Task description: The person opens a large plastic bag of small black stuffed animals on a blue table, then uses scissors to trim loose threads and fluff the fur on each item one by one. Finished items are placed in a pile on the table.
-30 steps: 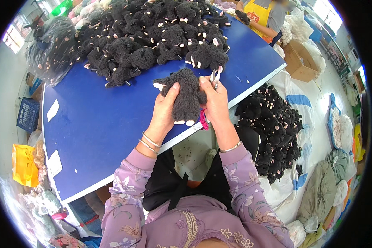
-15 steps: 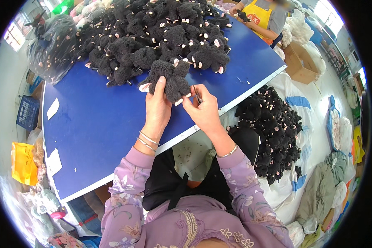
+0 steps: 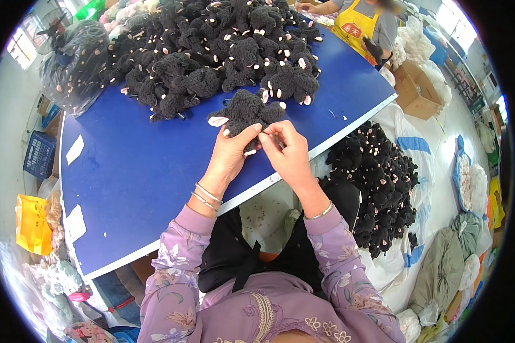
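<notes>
Since a sec ago the fuzzy black plush toy w/ pale pink ear and paw patches (image 3: pixel 247 112) went from lifted off the blue flat surface (image 3: pixel 143 166) to lying on it, just before the heap of like toys (image 3: pixel 212 51). Left hand (image 3: pixel 233 150) fingers pinch its near edge; right hand (image 3: pixel 285 150) fingers closed at same spot, holding smth too small to tell. Looks like fine seam work now. Pile soft, nubbly.
</notes>
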`<control>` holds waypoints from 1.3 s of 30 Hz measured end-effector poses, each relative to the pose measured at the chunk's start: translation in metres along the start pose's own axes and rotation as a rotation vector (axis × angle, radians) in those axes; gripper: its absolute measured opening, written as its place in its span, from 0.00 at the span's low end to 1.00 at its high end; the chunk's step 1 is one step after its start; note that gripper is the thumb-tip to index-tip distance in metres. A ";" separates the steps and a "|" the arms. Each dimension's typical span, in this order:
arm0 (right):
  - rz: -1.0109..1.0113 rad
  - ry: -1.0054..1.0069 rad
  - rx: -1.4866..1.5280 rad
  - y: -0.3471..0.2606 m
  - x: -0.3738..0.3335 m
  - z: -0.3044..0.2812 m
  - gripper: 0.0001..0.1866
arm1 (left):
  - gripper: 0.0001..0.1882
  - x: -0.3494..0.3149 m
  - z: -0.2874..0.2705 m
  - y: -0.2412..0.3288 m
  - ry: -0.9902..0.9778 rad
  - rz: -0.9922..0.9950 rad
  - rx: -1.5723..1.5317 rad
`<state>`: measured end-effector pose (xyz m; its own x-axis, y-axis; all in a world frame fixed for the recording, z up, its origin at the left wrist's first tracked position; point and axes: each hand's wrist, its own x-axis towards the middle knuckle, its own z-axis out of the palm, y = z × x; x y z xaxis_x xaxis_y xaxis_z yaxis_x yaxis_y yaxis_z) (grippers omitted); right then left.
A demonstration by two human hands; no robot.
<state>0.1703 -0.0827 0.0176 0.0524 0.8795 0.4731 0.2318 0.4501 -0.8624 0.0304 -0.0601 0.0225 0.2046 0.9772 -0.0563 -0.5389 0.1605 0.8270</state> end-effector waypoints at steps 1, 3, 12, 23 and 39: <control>0.007 -0.003 -0.006 0.001 0.002 -0.003 0.06 | 0.11 0.002 -0.002 -0.001 0.012 0.029 0.013; 0.066 -0.003 0.031 0.007 0.004 -0.006 0.06 | 0.11 0.003 -0.002 -0.003 0.018 0.068 0.024; 0.418 -0.134 0.456 -0.008 0.009 -0.018 0.10 | 0.11 0.006 -0.002 -0.010 0.087 0.167 -0.037; 0.218 -0.114 0.134 -0.002 0.003 -0.006 0.08 | 0.10 0.003 -0.005 -0.010 0.050 0.165 0.072; 0.486 0.345 0.561 0.036 0.044 -0.101 0.10 | 0.31 0.068 -0.068 0.053 0.545 0.887 1.400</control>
<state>0.2788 -0.0438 0.0255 0.3387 0.9405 -0.0269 -0.4098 0.1217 -0.9040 -0.0401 0.0246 0.0242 -0.1698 0.6725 0.7204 0.7874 -0.3470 0.5095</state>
